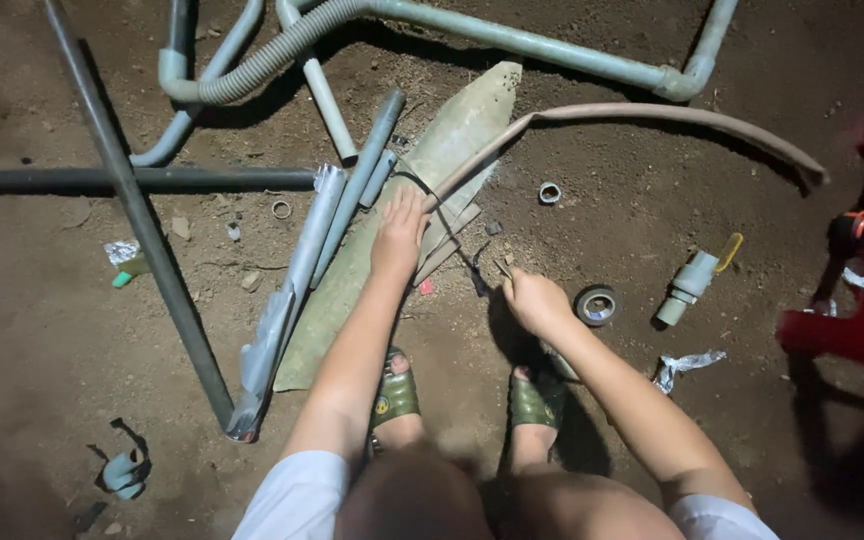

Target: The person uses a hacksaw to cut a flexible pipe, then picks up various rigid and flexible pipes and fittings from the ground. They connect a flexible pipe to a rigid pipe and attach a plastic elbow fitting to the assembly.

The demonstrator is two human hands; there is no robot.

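Brown flexible hose (652,112) lies pinned under the flat, spread left hand (399,235), apparently to steady it, while the right hand (535,300) clamps a small dark tool (479,278).

An outdoor plumbing work site is showing itself here: bare dirt ground (42,330) is lying strewn with grey pipes (137,210), a valve (690,282) and tape roll (595,305).

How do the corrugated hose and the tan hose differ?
The corrugated hose is ribbed and pale grey-green; the tan hose is smooth and brownish. The corrugated hose lies at the top by the pipes, away from both hands; the tan hose arcs down to the left hand. Both lie on dirt.
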